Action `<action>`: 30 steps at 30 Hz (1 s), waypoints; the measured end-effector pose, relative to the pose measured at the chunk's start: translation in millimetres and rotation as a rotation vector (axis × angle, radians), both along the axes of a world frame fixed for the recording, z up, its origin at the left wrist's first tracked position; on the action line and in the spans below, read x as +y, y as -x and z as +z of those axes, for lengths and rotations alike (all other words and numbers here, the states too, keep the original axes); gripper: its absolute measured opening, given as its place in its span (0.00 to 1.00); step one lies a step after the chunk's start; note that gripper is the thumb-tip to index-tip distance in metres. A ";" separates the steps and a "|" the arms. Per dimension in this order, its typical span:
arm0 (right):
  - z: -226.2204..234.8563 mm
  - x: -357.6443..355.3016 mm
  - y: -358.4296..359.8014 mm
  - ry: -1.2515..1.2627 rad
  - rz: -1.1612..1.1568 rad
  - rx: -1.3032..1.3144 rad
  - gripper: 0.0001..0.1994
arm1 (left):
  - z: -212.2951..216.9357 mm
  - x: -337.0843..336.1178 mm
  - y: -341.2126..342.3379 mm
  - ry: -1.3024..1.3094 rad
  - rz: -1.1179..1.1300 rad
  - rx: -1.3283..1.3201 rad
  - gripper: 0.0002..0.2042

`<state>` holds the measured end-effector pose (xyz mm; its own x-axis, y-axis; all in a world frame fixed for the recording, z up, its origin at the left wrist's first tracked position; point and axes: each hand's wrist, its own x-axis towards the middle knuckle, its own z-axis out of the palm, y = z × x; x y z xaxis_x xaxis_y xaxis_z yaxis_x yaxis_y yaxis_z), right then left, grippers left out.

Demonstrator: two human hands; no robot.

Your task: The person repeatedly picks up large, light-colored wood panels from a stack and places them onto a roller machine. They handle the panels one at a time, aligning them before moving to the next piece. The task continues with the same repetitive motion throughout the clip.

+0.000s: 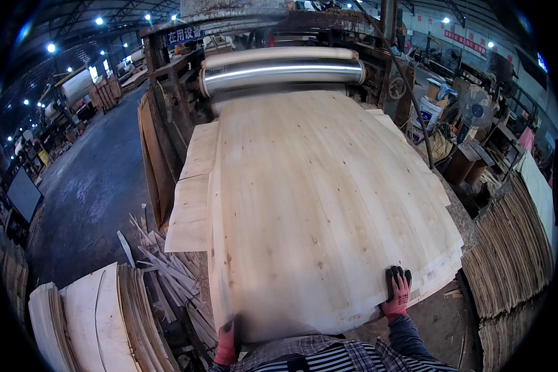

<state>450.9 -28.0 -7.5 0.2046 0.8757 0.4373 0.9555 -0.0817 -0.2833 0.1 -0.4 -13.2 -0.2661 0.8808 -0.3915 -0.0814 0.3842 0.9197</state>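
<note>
A wide sheet of pale wood veneer (pixel 291 204) with small dark knots lies in front of me on top of other sheets and reaches back to the rollers. My right hand (pixel 396 292), in a pink glove with black fingertips, rests at the sheet's near right edge. Its fingers are stretched out over the top face. At the near left corner is my left hand (pixel 228 341), gloved alike; its dark fingertips touch the edge. Blur there hides how its fingers are bent.
A machine with a shiny metal roller (pixel 285 74) and a pale roller (pixel 282 57) stands at the far end. Veneer stacks stand at the lower left (pixel 96 316) and right (pixel 508 248). Wood scraps (pixel 173 279) litter the left side. A fan (pixel 475 110) stands far right.
</note>
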 end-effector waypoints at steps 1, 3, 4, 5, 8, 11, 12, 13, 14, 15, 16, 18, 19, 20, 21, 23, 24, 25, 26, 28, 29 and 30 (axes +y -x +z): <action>-0.2 0.2 0.0 0.000 -0.001 -0.006 0.31 | -1.9 0.0 0.4 -0.006 0.003 -0.003 0.16; -1.6 0.2 -0.7 -0.001 -0.003 -0.009 0.31 | -4.4 -0.2 1.6 -0.012 0.002 -0.002 0.16; -3.2 -0.2 -1.5 -0.002 -0.004 -0.006 0.31 | -5.4 -0.1 2.3 -0.011 -0.001 0.002 0.16; -4.4 -0.6 -2.3 -0.003 -0.006 -0.002 0.31 | -5.9 0.0 2.7 -0.011 -0.004 0.006 0.15; -4.8 -1.1 -2.3 0.011 -0.007 0.014 0.32 | 4.0 -0.1 0.6 0.018 -0.011 -0.002 0.15; -3.0 -1.6 -1.7 0.011 -0.001 0.023 0.32 | 9.3 -0.2 -1.9 0.001 -0.003 0.010 0.15; -3.0 -1.6 -1.8 0.018 -0.004 0.023 0.32 | 9.4 -0.2 -2.3 0.000 0.001 0.003 0.15; -3.2 -1.6 -2.1 0.025 -0.007 0.022 0.32 | 9.2 0.1 -2.6 -0.002 0.005 -0.004 0.15; -3.4 -1.5 -2.4 0.032 -0.009 0.022 0.32 | 9.2 0.2 -2.9 -0.004 0.009 -0.011 0.15; -4.1 -1.5 -2.9 0.027 -0.008 0.015 0.32 | 10.3 0.3 -3.4 -0.002 0.011 -0.016 0.14; -4.9 -1.4 -3.4 0.021 -0.006 0.009 0.32 | 12.2 0.2 -4.0 0.000 0.012 -0.020 0.14; -5.3 -1.5 -3.3 0.017 -0.006 0.008 0.32 | 10.5 0.1 -3.0 -0.001 0.009 -0.023 0.14; -4.9 -1.1 -2.7 0.018 -0.007 0.015 0.32 | 5.6 -0.1 -0.7 -0.003 0.005 -0.021 0.14; -4.5 -0.8 -2.2 0.019 -0.008 0.022 0.32 | 2.9 -0.2 0.6 -0.006 0.001 -0.018 0.14; -3.9 -0.6 -2.3 0.017 -0.005 0.014 0.32 | 5.8 -0.2 -0.7 -0.014 -0.005 -0.013 0.14; -3.0 -0.2 -2.5 0.012 0.001 0.000 0.31 | 14.5 -0.4 -4.2 -0.030 -0.015 -0.003 0.14; -3.6 0.0 -3.0 -0.003 0.009 0.002 0.31 | 14.0 -0.2 -4.0 -0.025 -0.018 -0.015 0.14; -4.8 0.3 -3.8 -0.018 0.017 0.003 0.31 | 12.8 -0.3 -3.3 -0.019 -0.022 -0.027 0.14; -5.5 0.5 -4.3 -0.033 0.024 0.005 0.31 | 11.2 -0.4 -2.5 -0.014 -0.025 -0.040 0.15; -3.7 0.3 -3.4 -0.032 0.027 -0.006 0.30 | 2.9 -0.6 0.1 -0.008 -0.025 -0.039 0.15; -3.1 0.4 -3.1 -0.031 0.028 -0.011 0.30 | 0.3 -0.7 1.2 -0.005 -0.025 -0.038 0.15; -3.4 0.3 -3.2 -0.031 0.028 -0.011 0.30 | -0.1 -0.9 1.7 0.006 -0.026 -0.027 0.15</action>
<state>454.1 -27.7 -10.8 0.1752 0.8668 0.4668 0.9604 -0.0462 -0.2746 -1.5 -1.3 -13.3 -0.2323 0.8851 -0.4034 -0.0962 0.3918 0.9150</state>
